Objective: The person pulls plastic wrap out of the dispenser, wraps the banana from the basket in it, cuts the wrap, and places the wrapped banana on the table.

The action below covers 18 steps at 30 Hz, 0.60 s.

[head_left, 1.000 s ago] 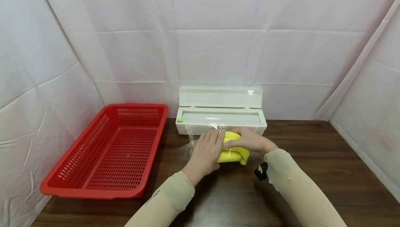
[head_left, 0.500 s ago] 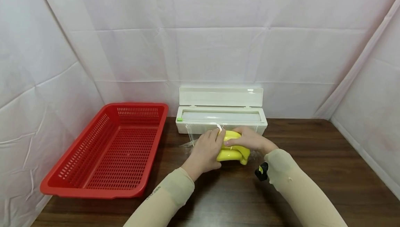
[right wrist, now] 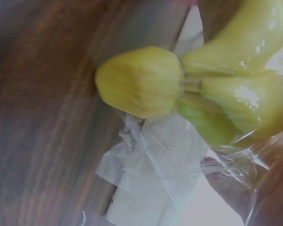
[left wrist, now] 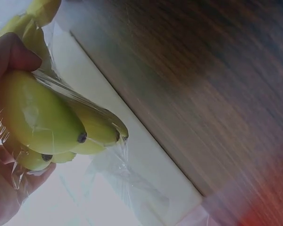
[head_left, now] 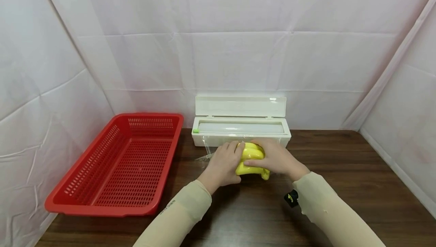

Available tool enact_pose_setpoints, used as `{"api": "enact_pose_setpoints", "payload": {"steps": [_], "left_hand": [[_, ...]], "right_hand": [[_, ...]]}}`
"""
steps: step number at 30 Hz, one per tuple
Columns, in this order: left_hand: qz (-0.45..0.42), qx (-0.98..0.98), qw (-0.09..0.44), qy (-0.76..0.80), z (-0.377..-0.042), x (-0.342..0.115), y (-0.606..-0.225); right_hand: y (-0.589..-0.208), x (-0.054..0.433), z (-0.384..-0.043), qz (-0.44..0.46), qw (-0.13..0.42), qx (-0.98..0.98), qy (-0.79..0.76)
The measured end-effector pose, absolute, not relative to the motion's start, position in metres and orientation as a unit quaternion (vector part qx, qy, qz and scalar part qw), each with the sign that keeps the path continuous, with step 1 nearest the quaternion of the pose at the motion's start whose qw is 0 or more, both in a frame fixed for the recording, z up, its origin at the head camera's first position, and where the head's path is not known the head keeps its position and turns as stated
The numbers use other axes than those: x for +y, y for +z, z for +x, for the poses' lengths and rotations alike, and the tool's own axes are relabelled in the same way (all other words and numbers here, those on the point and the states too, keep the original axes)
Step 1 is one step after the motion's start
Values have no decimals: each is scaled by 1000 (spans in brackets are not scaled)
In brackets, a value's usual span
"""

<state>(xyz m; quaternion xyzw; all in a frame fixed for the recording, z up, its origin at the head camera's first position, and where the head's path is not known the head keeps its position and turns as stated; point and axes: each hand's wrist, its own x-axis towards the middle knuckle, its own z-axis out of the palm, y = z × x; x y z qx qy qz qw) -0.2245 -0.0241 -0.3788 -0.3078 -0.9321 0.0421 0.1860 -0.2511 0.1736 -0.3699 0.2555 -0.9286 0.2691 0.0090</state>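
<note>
A yellow bunch of bananas (head_left: 251, 169) lies between both hands, in front of the white cling film box. My left hand (head_left: 223, 165) grips its left end, with fingers over the top. My right hand (head_left: 277, 159) holds the other side, thumb across the front and fingers behind. In the left wrist view, clear cling film (left wrist: 127, 172) covers the dark-tipped ends of the bananas (left wrist: 42, 113) and trails toward the box. From the right wrist, the thick stem end (right wrist: 139, 82) shows outside the film, with loose film (right wrist: 153, 155) hanging beside it.
The cling film box (head_left: 238, 106) stands by the back curtain, lid raised, a roll inside and a green slider at its left end. A red slotted basket (head_left: 154, 209) sits on the left of the brown wooden table (head_left: 344, 171).
My right hand has shifted, its thumb lower across the bananas and its wrist further right and lower. The bananas' stem end moves slightly left. My left hand stays nearly still.
</note>
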Motion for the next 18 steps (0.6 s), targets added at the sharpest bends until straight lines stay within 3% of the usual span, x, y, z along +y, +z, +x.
{"api": "enact_pose_setpoints", "payload": {"steps": [12,18], "left_hand": [[-306,-940,148,32,-231,-25,-374],[-305,-944,129,7,-234,-25,-373]], "right_hand": [[-383,173,-230,333,165,-920,122],[-388,165,-227,323,217,-918,82]]}}
